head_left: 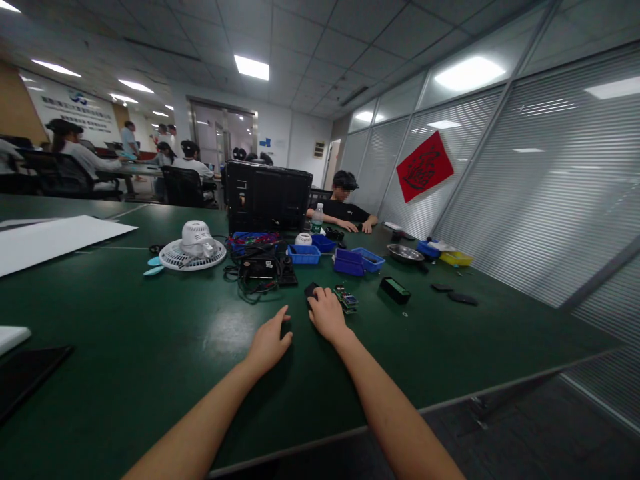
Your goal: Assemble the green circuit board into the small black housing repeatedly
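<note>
My right hand (327, 313) has its fingers curled over the near side of a small black object (312, 291) on the green table; its kind is hard to make out. Just right of those fingers lies a stack of green circuit boards (347, 299). To the left, my left hand (271, 339) hovers over the tabletop with thumb and fingers apart, holding nothing. Beyond both hands are a black power adapter (259, 268) among tangled cables and a blue bin (303, 254). A black open-topped case (395, 290) lies farther right.
A white fan (194, 248) lies at left, near white sheets (55, 239). A black panel-like housing (267, 197) stands behind the cables. More bins, including a purple-blue one (349, 262), and a metal bowl (405, 253) sit at right. Across the table sits a person (345, 208).
</note>
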Demonstrator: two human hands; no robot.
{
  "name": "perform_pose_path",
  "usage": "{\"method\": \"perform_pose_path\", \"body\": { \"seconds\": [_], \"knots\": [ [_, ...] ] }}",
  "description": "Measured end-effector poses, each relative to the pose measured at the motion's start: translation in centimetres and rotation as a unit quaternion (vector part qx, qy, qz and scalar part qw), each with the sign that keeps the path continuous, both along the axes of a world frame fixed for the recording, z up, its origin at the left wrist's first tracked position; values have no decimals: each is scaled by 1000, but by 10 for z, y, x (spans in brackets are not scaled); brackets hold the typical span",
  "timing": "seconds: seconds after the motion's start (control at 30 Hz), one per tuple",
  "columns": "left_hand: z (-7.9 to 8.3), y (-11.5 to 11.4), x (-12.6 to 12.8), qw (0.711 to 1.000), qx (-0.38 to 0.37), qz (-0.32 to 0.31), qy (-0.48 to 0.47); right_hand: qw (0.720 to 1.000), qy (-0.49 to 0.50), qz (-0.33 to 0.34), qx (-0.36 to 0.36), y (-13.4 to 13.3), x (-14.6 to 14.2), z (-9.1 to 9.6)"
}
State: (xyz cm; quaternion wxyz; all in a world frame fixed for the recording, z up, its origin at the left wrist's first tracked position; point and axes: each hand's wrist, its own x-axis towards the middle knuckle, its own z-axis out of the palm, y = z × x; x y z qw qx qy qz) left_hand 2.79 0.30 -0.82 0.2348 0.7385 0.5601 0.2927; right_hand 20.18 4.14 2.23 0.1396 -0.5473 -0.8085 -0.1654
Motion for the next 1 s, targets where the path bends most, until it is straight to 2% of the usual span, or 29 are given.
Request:
{"method": "perform_pose_path", "body": {
  "seconds": [0.13, 0.23, 0.3, 0.4, 0.47, 0.53, 0.63, 0.77, 0.87, 1.0],
  "knots": [
    [-3, 2, 1, 1000, 8, 2, 2, 998, -4, 61, -9, -3, -9, -1],
    [-3, 2, 1, 1000, -2, 4, 0, 996, 65, 57, 5, 1, -2, 2],
    [-2, 1, 1, 1000, -9, 4, 1, 991, 135, -1, 26, 7, 13, 6],
    [0, 0, 2, 1000, -15, 10, 16, 962, 207, -170, 47, 18, 46, 11],
    [3, 1, 4, 999, -18, 14, 37, 935, 224, -275, 8, 23, 65, 12],
    [8, 3, 10, 998, -12, 16, 53, 916, 227, -326, -59, 27, 77, 11],
    [15, 7, 28, 998, 23, 22, 51, 909, 214, -327, -144, 30, 79, 6],
    [15, 10, 59, 994, 106, 11, 39, 915, 189, -309, -177, 32, 71, 0],
    [6, 11, 73, 991, 126, 11, 38, 920, 179, -310, -162, 32, 67, -2],
    [-4, 13, 74, 989, 148, 15, 22, 937, 132, -313, -79, 29, 64, -4]
  ]
}}
